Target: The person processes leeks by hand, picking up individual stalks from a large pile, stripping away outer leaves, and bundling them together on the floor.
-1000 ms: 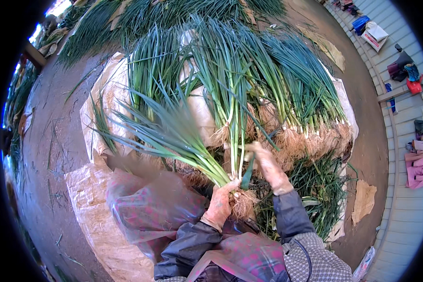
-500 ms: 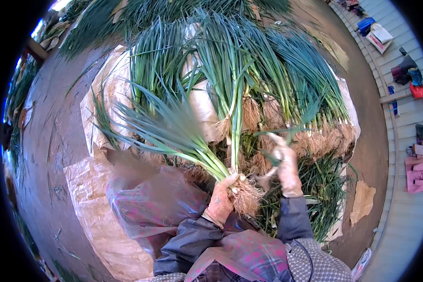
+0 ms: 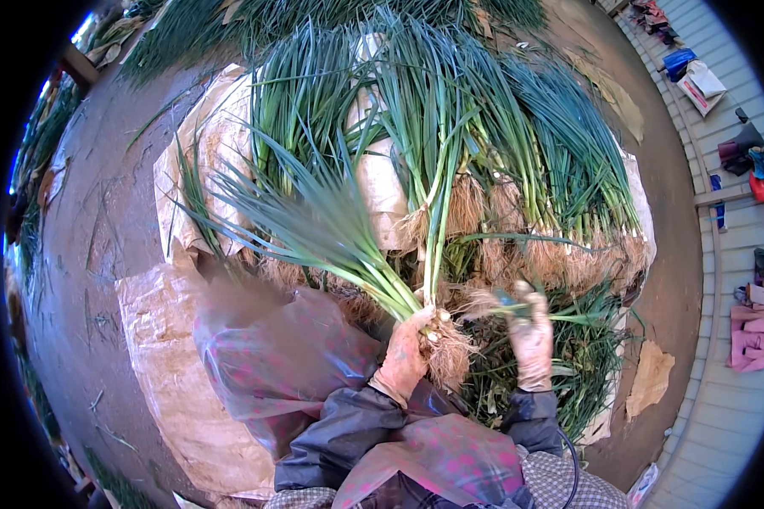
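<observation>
My left hand (image 3: 403,360) is closed around a bunch of green onions (image 3: 382,276) just above the roots. Their bushy brown roots (image 3: 450,352) stick out past my fingers, and the leaves fan away to the upper left, with a few stalks pointing straight up. To the right of that bunch, my right hand (image 3: 532,343) grips a single thin green onion (image 3: 568,318). It lies roughly level, with its pale root end to the left and its green leaves to the right. Beneath this hand is a heap of loose green leaves (image 3: 581,369).
Beyond my hands, rows of green onions (image 3: 560,161) lie on pale sheeting (image 3: 221,110), roots toward me. A purple-patterned plastic cover (image 3: 288,365) spreads over my lap. More green onions (image 3: 331,13) lie at the far edge. A corrugated wall (image 3: 721,288) with hanging items stands right.
My right hand has drawn back toward me, and the thin green onion in it has swung from slanting upward to nearly level. My left hand keeps its hold on the bunch.
</observation>
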Action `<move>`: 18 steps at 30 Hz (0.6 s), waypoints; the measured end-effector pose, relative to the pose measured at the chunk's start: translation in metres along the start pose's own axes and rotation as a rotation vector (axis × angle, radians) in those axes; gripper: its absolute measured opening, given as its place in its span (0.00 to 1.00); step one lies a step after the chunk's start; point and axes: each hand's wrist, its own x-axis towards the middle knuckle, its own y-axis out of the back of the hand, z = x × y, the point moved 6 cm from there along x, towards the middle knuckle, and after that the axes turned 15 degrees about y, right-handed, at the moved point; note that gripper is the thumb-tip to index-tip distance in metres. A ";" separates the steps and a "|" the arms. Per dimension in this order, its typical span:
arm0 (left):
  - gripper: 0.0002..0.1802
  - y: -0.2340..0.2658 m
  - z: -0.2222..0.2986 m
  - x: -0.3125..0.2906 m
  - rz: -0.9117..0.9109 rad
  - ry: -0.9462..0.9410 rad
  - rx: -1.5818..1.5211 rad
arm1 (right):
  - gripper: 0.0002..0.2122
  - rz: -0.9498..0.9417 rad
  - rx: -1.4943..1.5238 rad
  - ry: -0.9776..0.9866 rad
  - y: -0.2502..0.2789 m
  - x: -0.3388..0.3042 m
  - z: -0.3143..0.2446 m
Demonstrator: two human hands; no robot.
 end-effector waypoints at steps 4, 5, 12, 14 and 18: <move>0.15 -0.004 -0.006 0.007 -0.018 -0.019 0.086 | 0.09 -0.203 -0.176 0.232 0.029 0.024 -0.018; 0.14 -0.005 -0.010 0.010 -0.022 -0.004 0.137 | 0.11 -0.285 -0.467 0.304 0.011 0.028 -0.020; 0.12 -0.003 -0.016 0.019 0.090 -0.026 0.308 | 0.11 -0.812 -0.904 -0.139 -0.128 0.077 0.053; 0.12 -0.002 -0.013 0.016 0.111 -0.042 0.310 | 0.11 -0.834 -1.030 0.008 -0.126 0.083 0.068; 0.09 0.005 -0.003 0.006 0.102 -0.116 0.246 | 0.07 -0.719 -1.224 0.526 -0.118 0.045 0.051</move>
